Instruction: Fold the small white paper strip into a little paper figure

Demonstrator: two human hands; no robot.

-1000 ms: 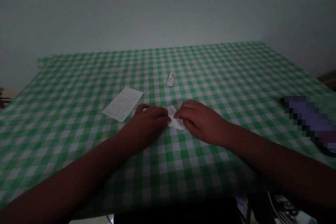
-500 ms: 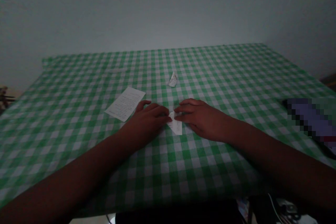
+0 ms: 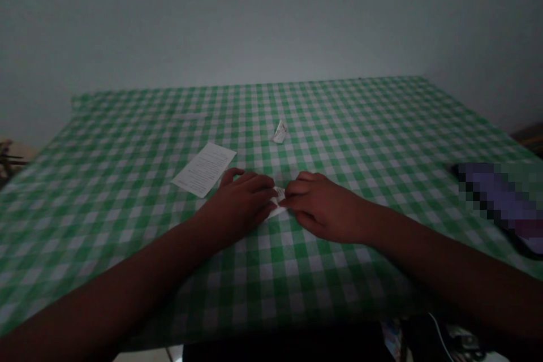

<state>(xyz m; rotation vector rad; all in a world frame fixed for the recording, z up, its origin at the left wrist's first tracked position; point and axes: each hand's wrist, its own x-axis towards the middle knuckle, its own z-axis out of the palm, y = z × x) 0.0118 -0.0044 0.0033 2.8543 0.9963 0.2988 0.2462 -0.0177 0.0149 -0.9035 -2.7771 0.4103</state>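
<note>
A small folded piece of white paper [image 3: 278,203] lies on the green-and-white checked tablecloth [image 3: 339,124] near the middle. My left hand [image 3: 240,203] and my right hand [image 3: 320,203] meet over it, fingertips pressed on the paper from both sides. Most of the paper is hidden under the fingers. A flat printed paper slip [image 3: 204,168] lies just beyond my left hand. A small crumpled or folded paper bit [image 3: 279,132] stands farther back.
A dark object, partly blurred out [image 3: 500,201], lies at the table's right edge. A plain wall rises behind the table. Cables and clutter [image 3: 449,339] show below the near edge at the right.
Both hands have closed in over the small paper, covering more of it; the paper looks folded smaller than before. The view has shifted slightly.
</note>
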